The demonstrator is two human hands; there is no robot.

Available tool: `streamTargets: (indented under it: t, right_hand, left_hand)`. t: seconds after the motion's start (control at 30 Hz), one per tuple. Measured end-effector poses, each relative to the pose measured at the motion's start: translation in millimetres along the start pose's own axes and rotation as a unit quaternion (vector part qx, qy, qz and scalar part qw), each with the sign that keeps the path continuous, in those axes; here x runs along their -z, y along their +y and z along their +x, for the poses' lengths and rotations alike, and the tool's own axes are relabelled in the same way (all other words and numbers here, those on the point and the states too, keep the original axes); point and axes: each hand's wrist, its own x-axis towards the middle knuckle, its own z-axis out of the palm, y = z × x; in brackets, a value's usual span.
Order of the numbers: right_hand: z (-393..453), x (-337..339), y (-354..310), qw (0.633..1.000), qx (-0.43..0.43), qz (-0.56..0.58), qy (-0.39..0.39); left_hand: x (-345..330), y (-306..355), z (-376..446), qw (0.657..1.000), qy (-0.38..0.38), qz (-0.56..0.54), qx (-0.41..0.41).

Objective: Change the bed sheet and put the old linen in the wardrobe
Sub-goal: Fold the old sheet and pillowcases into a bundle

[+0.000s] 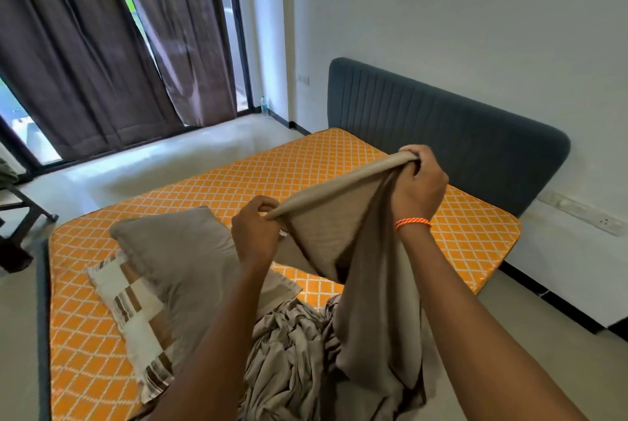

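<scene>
A taupe sheet hangs in front of me above the bare orange diamond-patterned mattress. My left hand pinches one end of its upper edge. My right hand, with an orange band at the wrist, grips the other end higher up, so the edge runs taut between them. The rest of the cloth drops into a crumpled heap at the near side of the mattress. A taupe pillow lies on the mattress to the left, over a brown and white checked pillow.
A dark grey padded headboard stands against the white wall on the right. Brown curtains hang over a glass door at the back left, with a water bottle on the floor by the frame. Dark furniture sits at the far left.
</scene>
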Motion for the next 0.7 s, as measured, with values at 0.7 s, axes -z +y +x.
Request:
streamTargets:
  t: [0.7]
  right_hand:
    - [-125.5, 1.4, 21.0, 0.935, 0.152, 0.042, -0.318]
  left_hand:
    - [-42.3, 44.3, -13.7, 0.874, -0.210, -0.392, 0.196]
